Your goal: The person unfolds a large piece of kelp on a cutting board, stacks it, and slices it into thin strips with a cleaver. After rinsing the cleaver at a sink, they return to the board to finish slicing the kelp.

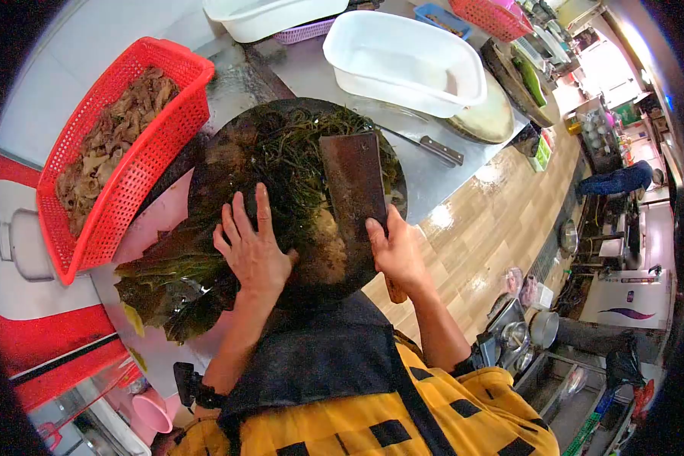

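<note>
A red basket (150, 169) of pale brown strips (110, 140) stands at the left of the tabletop (300, 72). Farther off, a white tub (391, 82) partly covers a round wooden board (492, 121), and a small knife (433, 148) lies just beside them. A wooden floor (494, 224) shows on the right.

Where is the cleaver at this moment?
In the head view, the cleaver is right of centre on the round chopping board, its blade over the dark greens, gripped by the right hand; the left hand presses the greens just beside it.
</note>
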`<state>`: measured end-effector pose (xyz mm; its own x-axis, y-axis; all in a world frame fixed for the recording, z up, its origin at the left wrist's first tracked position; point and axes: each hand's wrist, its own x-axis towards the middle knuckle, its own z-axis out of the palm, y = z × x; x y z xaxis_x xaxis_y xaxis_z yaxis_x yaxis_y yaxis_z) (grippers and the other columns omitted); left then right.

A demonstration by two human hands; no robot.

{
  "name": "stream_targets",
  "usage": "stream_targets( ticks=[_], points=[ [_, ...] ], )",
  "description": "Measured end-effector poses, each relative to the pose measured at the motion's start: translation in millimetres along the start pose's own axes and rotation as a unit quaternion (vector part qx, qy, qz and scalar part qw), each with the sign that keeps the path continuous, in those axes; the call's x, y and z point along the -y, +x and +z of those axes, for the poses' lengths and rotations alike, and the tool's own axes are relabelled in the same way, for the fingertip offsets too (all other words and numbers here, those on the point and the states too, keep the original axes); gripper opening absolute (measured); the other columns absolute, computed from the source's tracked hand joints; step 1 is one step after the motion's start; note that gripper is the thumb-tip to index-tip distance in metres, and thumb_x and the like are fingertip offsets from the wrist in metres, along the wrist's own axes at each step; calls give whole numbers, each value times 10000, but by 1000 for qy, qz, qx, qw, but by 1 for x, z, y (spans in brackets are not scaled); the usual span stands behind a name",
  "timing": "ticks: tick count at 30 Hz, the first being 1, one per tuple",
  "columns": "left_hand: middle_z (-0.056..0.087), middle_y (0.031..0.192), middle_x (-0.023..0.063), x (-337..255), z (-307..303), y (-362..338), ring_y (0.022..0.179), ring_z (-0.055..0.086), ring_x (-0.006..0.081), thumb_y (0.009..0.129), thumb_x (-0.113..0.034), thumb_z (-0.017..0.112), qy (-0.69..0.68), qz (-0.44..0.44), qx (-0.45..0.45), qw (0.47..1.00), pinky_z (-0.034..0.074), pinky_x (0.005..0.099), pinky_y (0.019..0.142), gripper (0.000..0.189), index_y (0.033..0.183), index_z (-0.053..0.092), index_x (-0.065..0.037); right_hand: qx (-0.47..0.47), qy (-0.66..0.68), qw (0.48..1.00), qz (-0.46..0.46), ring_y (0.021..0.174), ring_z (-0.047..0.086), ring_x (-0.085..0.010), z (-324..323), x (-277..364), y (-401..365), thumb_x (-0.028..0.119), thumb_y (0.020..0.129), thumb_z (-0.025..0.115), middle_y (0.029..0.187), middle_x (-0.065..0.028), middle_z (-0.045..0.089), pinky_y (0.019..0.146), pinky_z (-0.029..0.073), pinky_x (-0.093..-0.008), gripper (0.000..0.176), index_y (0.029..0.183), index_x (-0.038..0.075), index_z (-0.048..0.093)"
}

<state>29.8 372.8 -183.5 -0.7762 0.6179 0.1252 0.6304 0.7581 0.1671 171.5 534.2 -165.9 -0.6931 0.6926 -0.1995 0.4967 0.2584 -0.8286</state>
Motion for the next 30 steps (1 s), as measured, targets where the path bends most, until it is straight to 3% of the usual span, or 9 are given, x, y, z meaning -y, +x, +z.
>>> stream_targets(
  ticks=[5, 9, 11, 12, 16, 20, 24, 26, 30],
  points=[
    [362, 1385, 166, 21, -10, 13, 1296, 333, 302, 485, -326, 873, -19, -24, 50, 998, 255, 500, 1005, 1202, 1456, 206, -89, -6, -72, 997, -27, 780, 565, -510, -2, 6, -4, 170, 917, 534, 751, -320, 582, 613, 435, -534, 237, 992, -40, 457],
    [401, 1373, 134, 39, -17, 21, 1247, 394, 294, 477, -418, 850, 125, -8, 26, 992, 305, 486, 988, 1058, 1355, 370, -76, -3, -42, 999, -17, 718, 570, -503, 1, -2, -4, 186, 921, 528, 713, -317, 575, 579, 423, -541, 255, 987, -49, 454],
    [443, 1314, 144, 54, -14, 30, 1208, 439, 305, 470, -382, 852, 73, -27, 137, 987, 340, 494, 955, 1026, 1336, 394, -77, -8, -57, 998, -23, 705, 573, -498, 3, -1, -5, 189, 921, 527, 706, -316, 575, 574, 425, -538, 254, 991, -45, 458],
    [443, 1314, 144, 55, -12, 34, 1208, 439, 305, 470, -382, 852, 72, -31, 137, 987, 340, 494, 955, 1026, 1336, 394, -77, -15, -68, 997, -29, 692, 576, -492, 4, 0, -6, 192, 922, 525, 699, -315, 574, 568, 427, -535, 253, 995, -42, 462],
    [594, 1007, 135, 60, 2, 41, 960, 581, 290, 598, -211, 783, 107, 31, 91, 990, 400, 443, 836, 534, 1038, 530, -45, 10, -71, 997, -17, 665, 576, -486, 10, 19, -11, 194, 920, 528, 690, -304, 579, 559, 431, -533, 250, 1007, -34, 474],
    [610, 937, 119, 68, 16, 41, 918, 596, 290, 636, -186, 742, 63, 54, 80, 993, 403, 443, 830, 434, 993, 541, -44, 13, -148, 980, -132, 594, 565, -475, 26, 41, -13, 195, 915, 533, 615, -270, 565, 526, 429, -543, 216, 956, 0, 450],
    [622, 876, 110, 72, 30, 40, 881, 613, 258, 668, -155, 699, 149, 90, 43, 984, 410, 410, 815, 323, 947, 580, -42, 37, -246, 941, -228, 528, 557, -443, 28, 82, -6, 170, 914, 530, 554, -227, 544, 460, 419, -525, 195, 886, 23, 406],
    [630, 886, 116, 60, 11, 42, 861, 622, 252, 693, -162, 697, 117, 54, 125, 984, 419, 404, 799, 313, 962, 587, -46, 12, -251, 927, -279, 504, 564, -410, 26, 112, -9, 150, 912, 525, 559, -205, 553, 432, 424, -485, 175, 882, 23, 408],
    [637, 881, 119, 59, 11, 47, 845, 626, 263, 718, -165, 684, 93, 24, 138, 986, 425, 414, 790, 312, 989, 598, -37, 3, -273, 920, -283, 514, 591, -381, 44, 130, -9, 121, 874, 559, 595, -193, 583, 439, 444, -480, 187, 862, 11, 408]
  ],
)
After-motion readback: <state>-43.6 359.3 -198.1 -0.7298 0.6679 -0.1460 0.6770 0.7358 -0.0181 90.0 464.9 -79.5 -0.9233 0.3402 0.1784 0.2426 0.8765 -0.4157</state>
